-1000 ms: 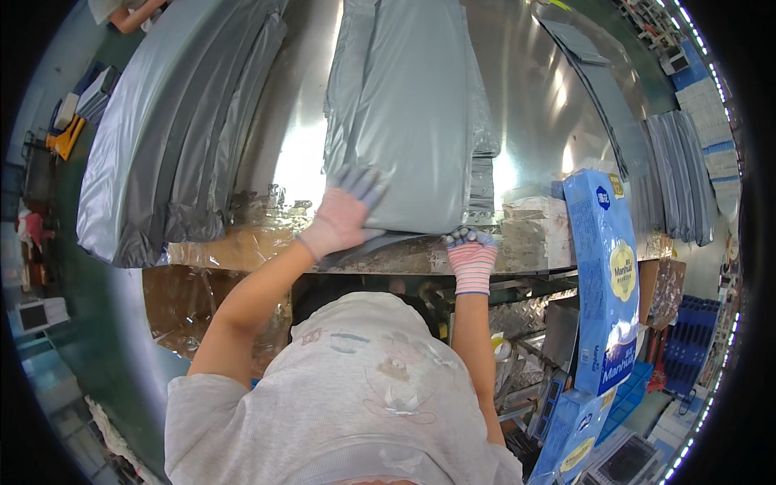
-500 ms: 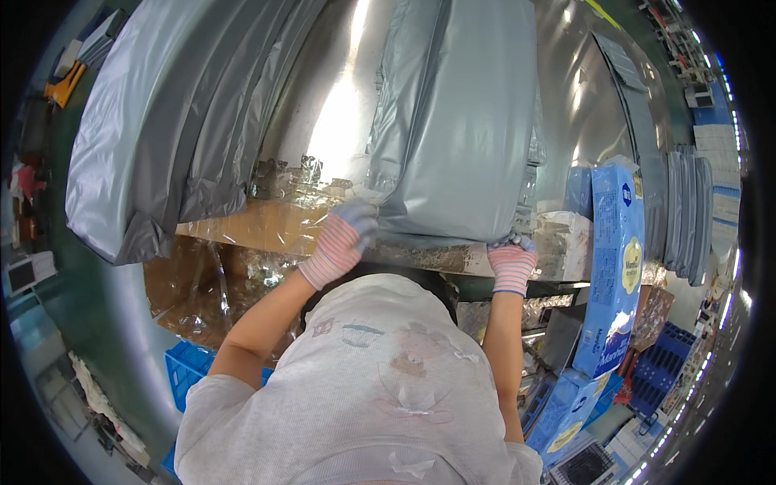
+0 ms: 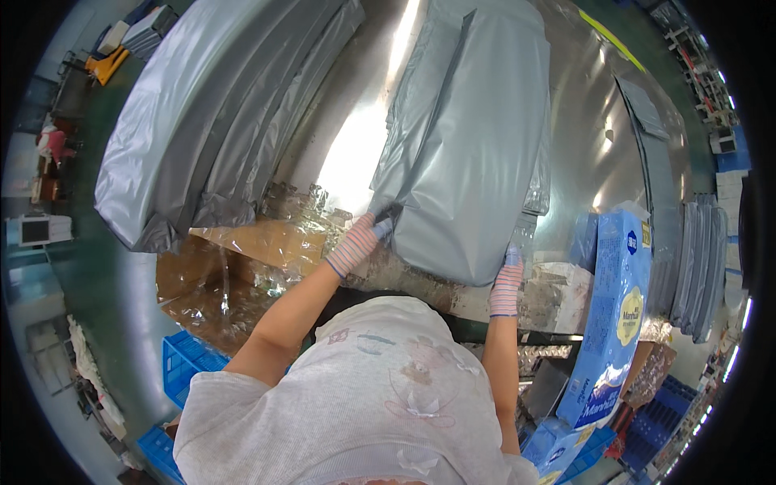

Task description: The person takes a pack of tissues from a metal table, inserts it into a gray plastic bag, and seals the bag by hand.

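Observation:
A large grey plastic bag [image 3: 477,178] lies on a stack of similar bags in the middle of the metal table [image 3: 582,153], its lower end near the front edge. My left hand [image 3: 357,245], in a pink-striped glove with grey fingertips, grips the bag's left side near that end. At the opposite side, my right hand [image 3: 508,283], gloved alike, holds the bag's lower right edge with the thumb lying along it. The bag hides some fingers of both hands.
A pile of grey bags [image 3: 218,113] overhangs the table at left, above an open cardboard box [image 3: 242,242] lined with clear plastic. Blue crates [image 3: 190,364] stand below it. On the right rise a blue printed package [image 3: 610,315] and more folded grey bags [image 3: 699,267].
My left hand, blurred before, has come down onto the bag's left side. The right hand has shifted onto its right edge. The bag's lower end reaches nearer to me, and the view has tilted.

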Motion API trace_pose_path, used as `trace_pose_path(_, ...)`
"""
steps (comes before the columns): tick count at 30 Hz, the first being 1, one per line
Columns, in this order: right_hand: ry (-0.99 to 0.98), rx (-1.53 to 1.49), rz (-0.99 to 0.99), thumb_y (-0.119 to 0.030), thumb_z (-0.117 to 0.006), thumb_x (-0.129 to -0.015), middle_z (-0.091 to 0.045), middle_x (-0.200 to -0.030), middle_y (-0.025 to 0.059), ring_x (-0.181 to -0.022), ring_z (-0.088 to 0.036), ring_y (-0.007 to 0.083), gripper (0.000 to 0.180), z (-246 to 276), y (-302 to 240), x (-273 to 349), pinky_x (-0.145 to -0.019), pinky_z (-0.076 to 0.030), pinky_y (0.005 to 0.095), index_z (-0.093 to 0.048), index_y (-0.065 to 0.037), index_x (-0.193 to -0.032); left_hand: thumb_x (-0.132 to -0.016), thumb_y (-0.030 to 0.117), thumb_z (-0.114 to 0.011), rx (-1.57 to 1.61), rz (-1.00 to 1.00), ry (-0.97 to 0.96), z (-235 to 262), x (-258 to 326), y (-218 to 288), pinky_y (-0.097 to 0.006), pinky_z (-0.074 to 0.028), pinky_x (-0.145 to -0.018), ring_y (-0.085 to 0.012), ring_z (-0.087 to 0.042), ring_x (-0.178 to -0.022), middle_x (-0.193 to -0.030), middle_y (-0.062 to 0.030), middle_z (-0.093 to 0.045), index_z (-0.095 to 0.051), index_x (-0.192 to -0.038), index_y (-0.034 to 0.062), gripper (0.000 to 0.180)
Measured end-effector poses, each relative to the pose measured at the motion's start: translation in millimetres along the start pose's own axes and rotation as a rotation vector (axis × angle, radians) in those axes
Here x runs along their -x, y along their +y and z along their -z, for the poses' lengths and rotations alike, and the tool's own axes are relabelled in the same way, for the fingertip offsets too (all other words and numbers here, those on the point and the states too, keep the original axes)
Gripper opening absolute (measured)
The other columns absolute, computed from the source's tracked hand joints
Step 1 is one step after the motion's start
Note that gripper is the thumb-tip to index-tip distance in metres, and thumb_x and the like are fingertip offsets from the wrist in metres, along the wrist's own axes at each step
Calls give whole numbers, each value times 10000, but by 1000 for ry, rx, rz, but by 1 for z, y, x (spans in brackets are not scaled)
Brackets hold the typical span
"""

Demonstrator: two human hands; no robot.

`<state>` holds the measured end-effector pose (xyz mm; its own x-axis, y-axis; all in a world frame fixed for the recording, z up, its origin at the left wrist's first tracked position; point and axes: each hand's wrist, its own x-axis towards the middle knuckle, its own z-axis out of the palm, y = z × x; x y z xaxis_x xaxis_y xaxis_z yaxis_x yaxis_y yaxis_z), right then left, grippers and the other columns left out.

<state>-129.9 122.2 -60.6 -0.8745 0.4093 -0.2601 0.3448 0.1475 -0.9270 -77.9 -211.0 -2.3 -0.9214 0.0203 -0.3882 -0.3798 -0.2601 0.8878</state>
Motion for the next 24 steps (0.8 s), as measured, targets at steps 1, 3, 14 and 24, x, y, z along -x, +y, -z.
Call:
trace_pose_path(1, -34, 93, 7, -149, -472, -865, -577, -991, 86, -879, -561, 181, 284, 0, 27, -21, -802, -469, 303, -465, -39, -1127, -881, 173, -504, 114, -40, -21, -10, 2, 7, -272, -386, -926, -171, -472, -1082, -1209, -94, -489, -353, -1325, 52, 484)
trace_pose_path(3, -126, 139, 11, -153, -489, -863, -582, -970, 101, -877, -565, 201, 354, 1, 70, -57, -782, -483, 294, -429, -7, -1180, -872, 212, -530, -58, -7, -22, -25, 2, 33, -281, -378, -936, -178, -463, -1097, -1217, -100, -487, -358, -1326, 68, 506)
trace_pose_path(14, -588, -583, -552, -626, -525, -756, -534, -1171, 121, -970, -555, 253, 750, -14, -151, -7, -852, -454, 350, -451, -66, -1249, -780, 540, -556, 202, 186, -192, -65, -19, 103, -351, -366, -983, -211, -466, -1149, -1230, -130, -496, -365, -1311, 55, 744)
trace_pose_path(24, -709, -514, -6, -264, -650, -734, -572, -962, 55, -875, -540, 157, 384, -6, -282, 42, -788, -447, 315, -533, -98, -1060, -777, 251, -617, 379, -94, -225, -69, 40, 256, -329, -463, -886, -190, -582, -989, -1135, -122, -563, -439, -1245, 22, 551)
